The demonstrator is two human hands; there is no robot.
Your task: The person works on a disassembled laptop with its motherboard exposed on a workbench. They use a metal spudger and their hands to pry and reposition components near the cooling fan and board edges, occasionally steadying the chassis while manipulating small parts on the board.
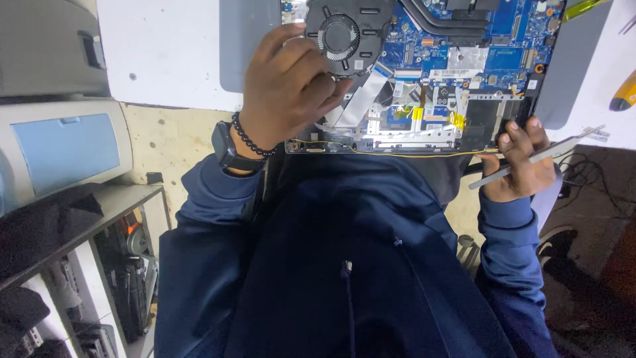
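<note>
Head view: the opened laptop [457, 79] is worked on. Left hand [288, 86] fingers are pinched by the fan [341, 36]; tweezers [536, 156] are clamped in the right hand [520, 162]. A ribbon cable [361, 96] just beneath the fingertips could be torn by tugging.

Matt black plastic fan [341, 36]; tweezers [540, 156] seemingly brushed metal.
</note>
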